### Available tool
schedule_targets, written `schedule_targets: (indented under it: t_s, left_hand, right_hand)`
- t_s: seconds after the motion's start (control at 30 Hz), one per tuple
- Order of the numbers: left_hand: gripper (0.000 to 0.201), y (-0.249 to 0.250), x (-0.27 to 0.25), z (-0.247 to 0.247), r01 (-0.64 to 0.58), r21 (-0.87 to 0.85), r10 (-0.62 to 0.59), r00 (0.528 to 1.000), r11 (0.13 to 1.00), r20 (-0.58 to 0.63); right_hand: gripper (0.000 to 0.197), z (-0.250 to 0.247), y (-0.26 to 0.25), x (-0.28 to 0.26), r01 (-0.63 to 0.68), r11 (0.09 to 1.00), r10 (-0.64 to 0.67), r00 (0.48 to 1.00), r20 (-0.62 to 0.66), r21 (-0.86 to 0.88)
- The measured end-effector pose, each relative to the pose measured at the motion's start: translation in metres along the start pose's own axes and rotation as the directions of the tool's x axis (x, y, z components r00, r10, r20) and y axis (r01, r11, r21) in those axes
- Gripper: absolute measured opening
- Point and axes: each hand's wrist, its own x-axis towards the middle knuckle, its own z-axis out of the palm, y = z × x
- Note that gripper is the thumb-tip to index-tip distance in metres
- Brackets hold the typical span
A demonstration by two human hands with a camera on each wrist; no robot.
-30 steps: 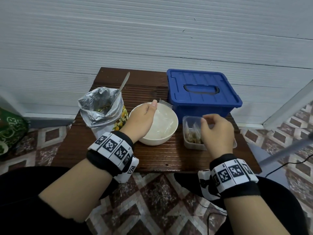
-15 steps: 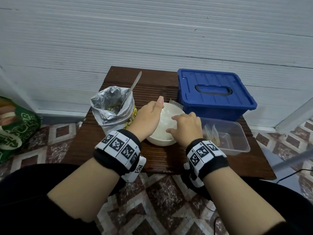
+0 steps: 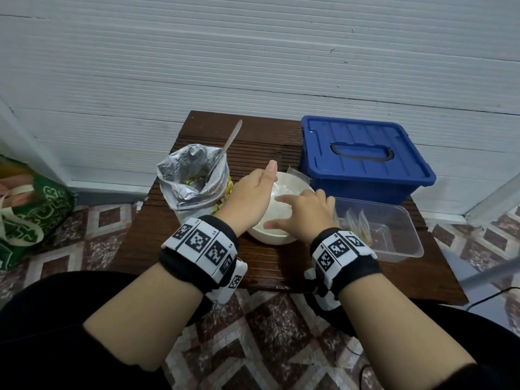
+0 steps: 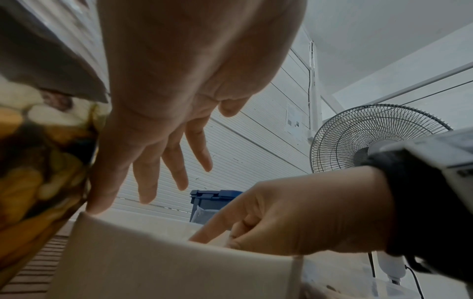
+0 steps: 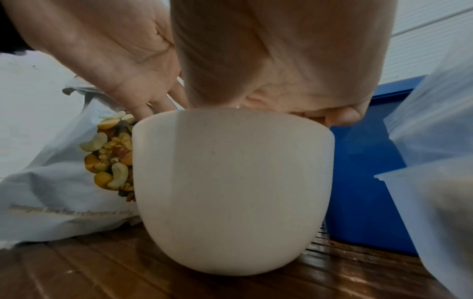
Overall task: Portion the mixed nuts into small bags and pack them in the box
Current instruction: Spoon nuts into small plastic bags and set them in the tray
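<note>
Head view: the left hand (image 3: 250, 197), fingers straight, is resting against the left rim of the one white bowl (image 3: 277, 235) while the right hand (image 3: 305, 213) is reaching into it with fingers spread; whether it is pinching anything there cannot be told. One foil bag of mixed nuts (image 3: 194, 181) with one spoon (image 3: 229, 143) standing in it is sitting just left of the bowl; one clear tub (image 3: 394, 229) holding a few small bags (image 3: 356, 223), their number unclear, is lying right of it; one blue box (image 3: 363, 159) is sitting behind, lid on.

Left wrist view: the left hand (image 4: 163, 113) is gripping nothing, and its little finger is touching the bowl (image 4: 166, 263) rim; the right hand (image 4: 294, 214) is pointing its forefinger down into the bowl.

Right wrist view: the right hand (image 5: 281, 60) is curling over the bowl (image 5: 230, 192) rim, fingertips hidden. A snag on the rim is likely to tip the bowl, and the left hand could nudge the nut bag over, spilling nuts
</note>
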Motion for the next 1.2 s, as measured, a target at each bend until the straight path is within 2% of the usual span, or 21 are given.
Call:
schedule_targets:
  t_s: [0.2, 0.37, 0.5, 0.6, 0.67, 0.8, 0.93, 1.1, 1.2]
  left_hand:
    - [0.056, -0.001, 0.000, 0.000, -0.001, -0.014, 0.001, 1.000, 1.000, 0.000]
    - [0.055, -0.001, 0.001, -0.001, 0.013, -0.038, -0.013, 1.000, 0.999, -0.001]
    - [0.045, -0.009, 0.007, 0.001, 0.016, 0.042, -0.015, 1.000, 0.999, -0.020]
    - [0.063, -0.011, 0.009, 0.001, -0.014, 0.132, 0.014, 1.000, 0.991, 0.000]
    - [0.070, -0.011, 0.008, 0.001, -0.058, 0.113, 0.059, 0.998, 0.992, -0.008]
    - [0.085, -0.008, 0.002, 0.002, -0.154, 0.085, 0.157, 0.987, 0.984, -0.028]
    - [0.088, -0.006, -0.002, 0.002, -0.202, 0.077, 0.208, 0.974, 0.976, -0.087]
    - [0.061, -0.007, -0.003, 0.001, -0.292, 0.127, 0.307, 0.944, 0.948, -0.121]
    - [0.045, -0.008, -0.002, 0.001, -0.323, 0.093, 0.330, 0.941, 0.942, -0.076]
  right_hand:
    - [0.041, 0.004, -0.010, 0.000, 0.041, 0.999, -0.041, 0.997, -0.067, -0.009]
    - [0.026, 0.005, -0.008, -0.002, 0.060, 0.994, -0.041, 0.976, -0.216, 0.086]
    - [0.023, -0.004, 0.002, -0.004, 0.048, 0.933, 0.097, 0.922, -0.376, 0.357]
    - [0.013, -0.013, 0.006, -0.007, 0.100, 0.793, 0.221, 0.872, -0.436, 0.601]
    - [0.011, -0.019, 0.005, -0.011, 0.147, 0.675, 0.269, 0.863, -0.427, 0.723]
    - [0.012, -0.026, 0.001, -0.021, 0.190, 0.482, 0.291, 0.886, -0.361, 0.855]
    - [0.016, -0.022, 0.000, -0.028, 0.172, 0.416, 0.273, 0.913, -0.303, 0.893]
    - [0.016, -0.020, 0.001, -0.035, 0.150, 0.329, 0.274, 0.930, -0.246, 0.932]
    - [0.019, -0.022, 0.001, -0.037, 0.147, 0.328, 0.283, 0.927, -0.245, 0.933]
